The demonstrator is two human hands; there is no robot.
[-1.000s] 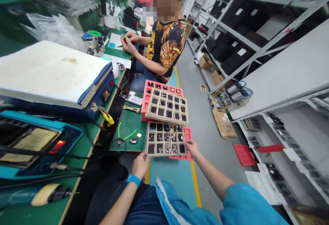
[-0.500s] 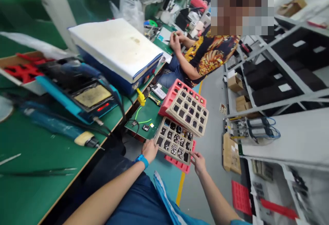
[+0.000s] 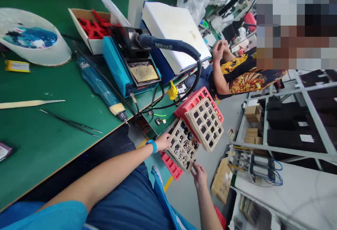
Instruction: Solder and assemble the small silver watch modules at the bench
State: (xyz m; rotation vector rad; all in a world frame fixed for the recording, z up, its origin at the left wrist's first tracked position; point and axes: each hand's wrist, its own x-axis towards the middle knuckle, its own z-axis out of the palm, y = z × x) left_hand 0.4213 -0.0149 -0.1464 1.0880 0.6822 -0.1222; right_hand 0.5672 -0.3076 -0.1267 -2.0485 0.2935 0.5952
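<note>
A beige sectioned tray (image 3: 186, 168) holds small metal and black parts in its compartments. At its left edge, my left hand (image 3: 162, 142), with a blue band on the wrist, is closed on the rim. My right hand (image 3: 199, 174) has its thumb and fingers at the tray's near right corner. Just beyond lies another beige tray (image 3: 208, 145) with a dark piece in most of its compartments, resting on a red tray (image 3: 184, 108). Part of a lower red tray (image 3: 171, 166) shows beneath the held one.
On the green bench (image 3: 65, 153) to the left lie tweezers (image 3: 71, 122), a blue electric screwdriver (image 3: 97, 82) and a soldering station (image 3: 116, 68) with a looping cable. A co-worker (image 3: 237, 75) sits beyond the trays. Shelving (image 3: 286, 146) stands on the right.
My view has swung left, showing more of the bench. The held tray has turned and shifted, so the lower red tray now shows at its left side. Both hands stay at its edges.
</note>
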